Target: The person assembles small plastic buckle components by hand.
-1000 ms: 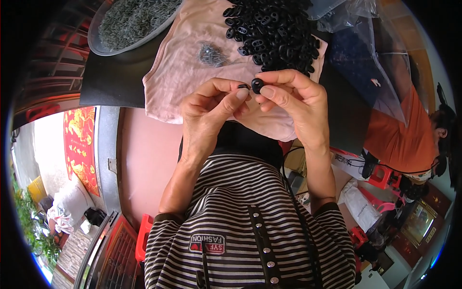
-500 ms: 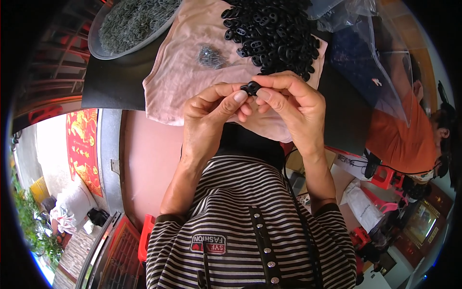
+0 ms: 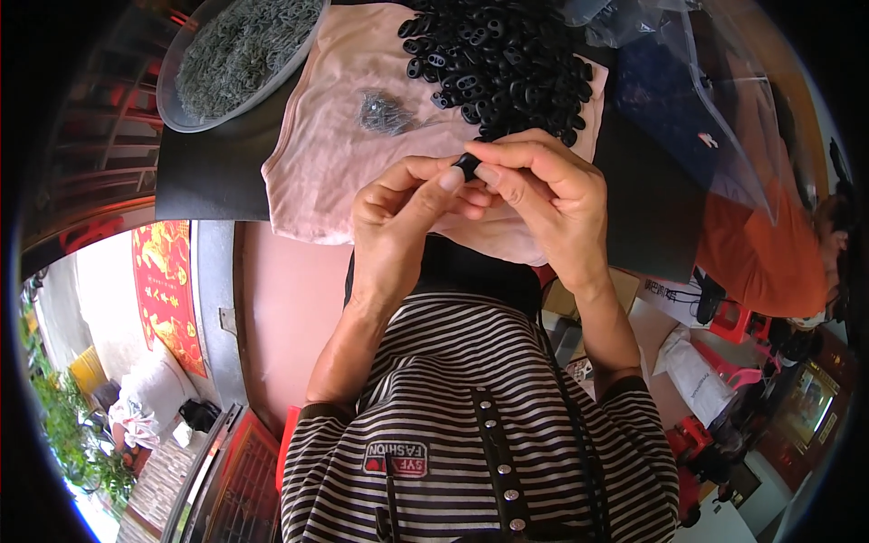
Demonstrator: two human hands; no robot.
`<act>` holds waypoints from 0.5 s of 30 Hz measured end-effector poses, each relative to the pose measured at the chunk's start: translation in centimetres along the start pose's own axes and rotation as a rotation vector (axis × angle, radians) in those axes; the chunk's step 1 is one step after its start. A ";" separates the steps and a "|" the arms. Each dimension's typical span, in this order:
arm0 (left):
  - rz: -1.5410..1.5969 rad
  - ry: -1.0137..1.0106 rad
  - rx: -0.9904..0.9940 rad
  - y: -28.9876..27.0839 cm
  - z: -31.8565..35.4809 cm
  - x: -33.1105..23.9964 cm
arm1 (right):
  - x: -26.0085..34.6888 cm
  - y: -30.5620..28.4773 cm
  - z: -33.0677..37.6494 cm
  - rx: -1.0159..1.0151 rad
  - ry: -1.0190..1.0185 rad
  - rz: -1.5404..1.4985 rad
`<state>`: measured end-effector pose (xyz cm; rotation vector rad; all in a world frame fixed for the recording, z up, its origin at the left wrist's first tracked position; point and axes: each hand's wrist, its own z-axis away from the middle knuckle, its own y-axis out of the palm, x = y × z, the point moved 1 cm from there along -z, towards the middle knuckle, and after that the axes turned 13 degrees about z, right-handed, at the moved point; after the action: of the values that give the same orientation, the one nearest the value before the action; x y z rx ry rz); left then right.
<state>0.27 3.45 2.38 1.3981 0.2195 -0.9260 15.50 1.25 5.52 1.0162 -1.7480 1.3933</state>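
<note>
Both hands meet over the near part of a pink cloth [image 3: 312,167], holding one small black plastic cord lock [image 3: 467,164] between them. My left hand [image 3: 396,206] pinches its left side with thumb and index finger. From the right, my right hand [image 3: 554,201] closes thumb and index finger on the same piece. The fingertips cover most of it, so whether a spring is inside cannot be seen. Just beyond the hands is a small heap of thin metal springs [image 3: 385,113]. A large pile of black two-holed cord lock pieces [image 3: 516,72] lies farther back on the cloth.
A clear plastic bowl [image 3: 164,101] full of grey metal springs stands at the back left of the dark table [image 3: 204,172]. Clear plastic bags [image 3: 724,118] lie at the right. Beyond them a person in an orange sleeve [image 3: 756,249] sits close by.
The cord lock has turned between my fingertips, and less of it shows now. My right fingertips have come slightly closer to the left ones. The whole view has shifted a little.
</note>
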 end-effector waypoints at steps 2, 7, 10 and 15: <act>0.019 -0.015 0.009 -0.1 -0.1 -0.2 | 0.3 0.0 0.0 0.040 -0.025 0.071; 0.065 0.026 -0.098 -0.2 -0.3 0.3 | 0.9 1.0 0.0 -0.103 -0.060 0.139; 0.141 0.042 -0.072 0.1 -0.4 0.9 | 0.2 1.2 0.2 -0.188 -0.149 0.240; 0.150 0.093 -0.006 1.5 -0.4 0.8 | 0.5 0.0 0.2 -0.094 -0.074 0.030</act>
<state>1.95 3.28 2.90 1.4331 0.1845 -0.7365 15.22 0.93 5.91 1.0052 -1.8715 1.2934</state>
